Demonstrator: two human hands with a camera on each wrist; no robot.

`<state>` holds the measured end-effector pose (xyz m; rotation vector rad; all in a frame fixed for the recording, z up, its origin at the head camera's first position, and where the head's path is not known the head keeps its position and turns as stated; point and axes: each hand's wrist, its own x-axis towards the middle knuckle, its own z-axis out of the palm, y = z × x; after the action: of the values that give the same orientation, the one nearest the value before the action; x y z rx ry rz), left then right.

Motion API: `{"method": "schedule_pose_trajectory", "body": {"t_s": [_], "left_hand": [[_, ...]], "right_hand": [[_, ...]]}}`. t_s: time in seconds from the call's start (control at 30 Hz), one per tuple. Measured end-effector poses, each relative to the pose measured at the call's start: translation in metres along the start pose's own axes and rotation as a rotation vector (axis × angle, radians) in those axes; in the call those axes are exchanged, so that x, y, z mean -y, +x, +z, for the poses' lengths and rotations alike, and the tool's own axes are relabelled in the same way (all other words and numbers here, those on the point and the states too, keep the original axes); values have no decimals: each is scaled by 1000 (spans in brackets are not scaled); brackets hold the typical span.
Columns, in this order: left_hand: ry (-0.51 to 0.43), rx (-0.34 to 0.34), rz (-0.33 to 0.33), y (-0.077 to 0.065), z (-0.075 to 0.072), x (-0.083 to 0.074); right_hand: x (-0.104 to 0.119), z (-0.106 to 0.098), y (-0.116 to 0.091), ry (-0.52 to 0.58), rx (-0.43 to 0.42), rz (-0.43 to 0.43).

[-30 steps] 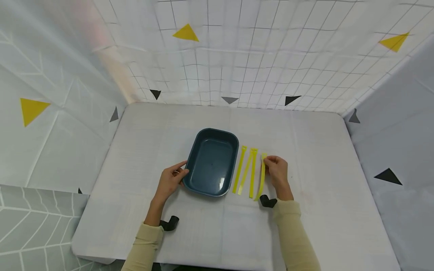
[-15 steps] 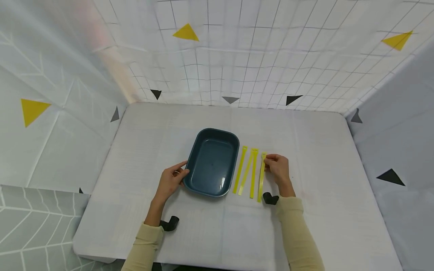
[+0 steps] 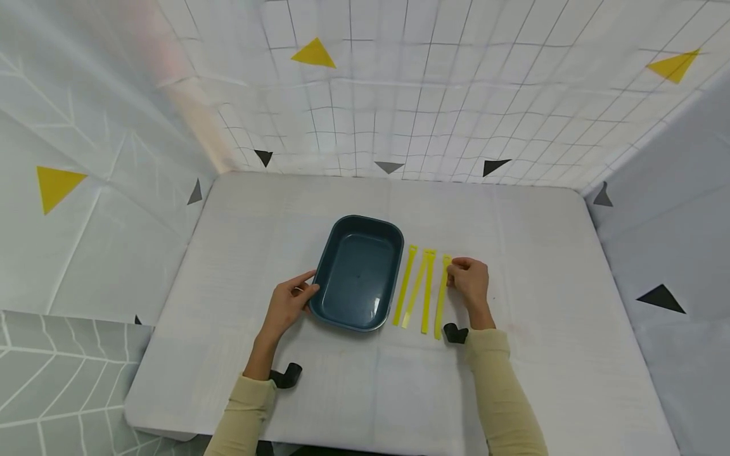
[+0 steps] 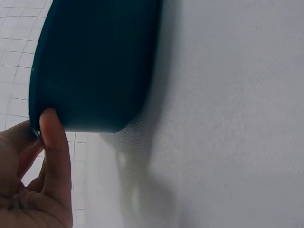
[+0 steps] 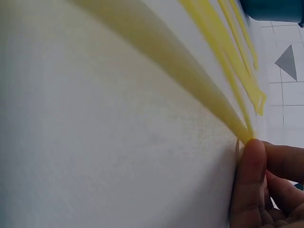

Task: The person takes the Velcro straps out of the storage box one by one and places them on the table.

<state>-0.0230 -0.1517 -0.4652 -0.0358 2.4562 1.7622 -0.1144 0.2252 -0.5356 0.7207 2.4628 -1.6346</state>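
A dark teal rectangular tray (image 3: 356, 272) stands near the middle of the white table. My left hand (image 3: 288, 303) pinches its left rim, thumb on the rim and fingers outside, which the left wrist view shows close up on the tray wall (image 4: 95, 71). On the right, my right hand (image 3: 470, 282) pinches the slotted far end of a flat yellow strip (image 3: 441, 301) between thumb and fingertips. This strip lies lengthwise, the rightmost of several. Two others, a yellow strip (image 3: 426, 304) and a slanted strip (image 3: 413, 299), overlap at the top; another strip (image 3: 403, 288) lies beside the tray.
The white-covered table (image 3: 530, 253) extends around the tray and strips. Behind it hangs a gridded white sheet (image 3: 399, 114) with coloured triangles, and grey sheets close off both sides. Black wrist mounts (image 3: 287, 376) stick out near both sleeves.
The yellow strip in my right hand has swung from a curved slant to nearly straight beside the others. My right hand has shifted slightly right and away; my left hand stays on the tray.
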Motion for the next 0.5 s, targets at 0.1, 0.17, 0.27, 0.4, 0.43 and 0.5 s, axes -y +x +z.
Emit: {"method": "schedule_pose_trajectory", "body": {"t_s": [0.1, 0.17, 0.27, 0.4, 0.43, 0.5], "left_hand": [[4, 8, -1, -1, -1, -1], [4, 15, -3, -1, -1, 0], [1, 19, 1, 2, 0, 7], [-5, 1, 0, 10, 1, 29], [-4, -4, -1, 11, 2, 34], [-5, -13, -2, 14, 3, 42]], "right_hand": [[-3, 1, -4, 10, -28, -3], [-5, 1, -7, 18, -45, -3], [-7, 1, -10, 30, -66, -10], [-7, 0, -13, 65, -84, -4], [-7, 0, -14, 76, -87, 3], [-7, -2, -15, 94, -94, 14]]}}
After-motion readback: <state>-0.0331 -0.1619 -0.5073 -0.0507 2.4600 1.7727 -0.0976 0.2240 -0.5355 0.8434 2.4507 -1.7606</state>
